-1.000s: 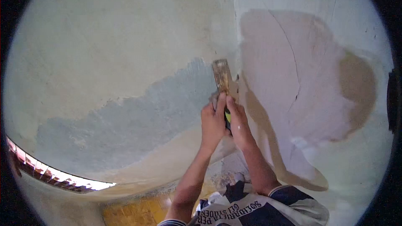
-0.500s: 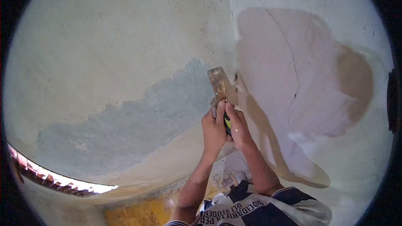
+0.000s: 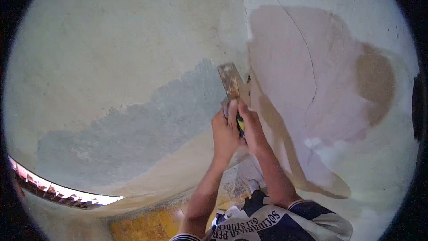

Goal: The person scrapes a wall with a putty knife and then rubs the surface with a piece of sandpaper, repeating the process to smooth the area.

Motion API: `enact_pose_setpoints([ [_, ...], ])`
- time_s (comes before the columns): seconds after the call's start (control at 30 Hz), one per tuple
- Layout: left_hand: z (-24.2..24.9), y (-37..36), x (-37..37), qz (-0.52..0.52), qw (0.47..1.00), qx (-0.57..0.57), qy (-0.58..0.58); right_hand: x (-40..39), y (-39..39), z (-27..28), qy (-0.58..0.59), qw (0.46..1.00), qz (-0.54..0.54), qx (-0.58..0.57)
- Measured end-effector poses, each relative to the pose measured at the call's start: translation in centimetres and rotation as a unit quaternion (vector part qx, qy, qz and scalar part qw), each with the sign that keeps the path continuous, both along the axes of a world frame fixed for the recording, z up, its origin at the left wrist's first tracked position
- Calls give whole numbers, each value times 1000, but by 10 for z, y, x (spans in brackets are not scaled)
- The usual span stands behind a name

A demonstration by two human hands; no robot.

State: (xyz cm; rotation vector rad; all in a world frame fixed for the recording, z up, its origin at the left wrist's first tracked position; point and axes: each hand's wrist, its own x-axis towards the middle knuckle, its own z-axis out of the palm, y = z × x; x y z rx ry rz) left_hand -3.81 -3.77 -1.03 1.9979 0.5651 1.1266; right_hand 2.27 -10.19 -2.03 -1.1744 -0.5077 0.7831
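Both my hands are closed together around the handle of a scraper (image 3: 229, 79), whose worn, stained flat blade points up the wall. My left hand (image 3: 225, 127) wraps the handle from the left, its thumb up by the base of the blade. From the right, my right hand (image 3: 253, 129) grips the same black and yellow-green handle. The blade tip overlaps the wall (image 3: 133, 40) close to the corner, at the upper right end of a grey-blue bared patch (image 3: 133, 143) that has a ragged upper edge.
The adjoining wall (image 3: 285, 85) on the right carries a long thin crack and the shadow of my head and arms. Low at the left lies a bright slatted opening (image 3: 67, 192). Yellow floor tiles (image 3: 142, 225) show below, near my patterned shirt (image 3: 285, 223).
My hands and the scraper have moved slightly up and to the left along the wall. Both hands keep their hold on the handle.
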Motion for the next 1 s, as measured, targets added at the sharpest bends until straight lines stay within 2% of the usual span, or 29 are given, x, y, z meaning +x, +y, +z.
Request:
enact_pose_setpoints([
  [0.1,3,2,-5,-4,997,-82,1,-2,8,-17,-6,999,-14,-35],
  [0.13,6,5,-4,-13,993,-120,8,1,10,-8,27,998,15,-46],
  [0.17,9,6,-4,-20,995,-97,16,7,11,6,62,995,43,-60],
  [0.23,18,12,0,-33,998,-42,25,6,10,9,57,996,43,-52],
  [0.33,2,-2,-5,0,996,-80,-45,-1,13,-11,-32,999,-12,1],
  [0.43,7,13,-6,-2,1000,17,20,1,18,-14,-23,1000,-1,0],
  [0.53,25,11,0,-4,997,-68,27,9,14,7,16,999,40,-24],
  [0.63,18,-2,-11,-5,992,-129,5,-3,9,1,-26,999,11,-37],
  [0.73,15,13,-4,-12,998,-42,-36,-2,14,14,-55,998,3,-10],
  [0.83,21,20,0,-10,1000,-2,15,6,17,9,-17,999,29,-9],
  [0.93,18,0,-7,-15,993,-105,-46,-9,12,5,-10,999,-13,34],
  [1.0,21,13,-10,4,1000,-11,-9,-9,17,18,-14,1000,-6,17],
])
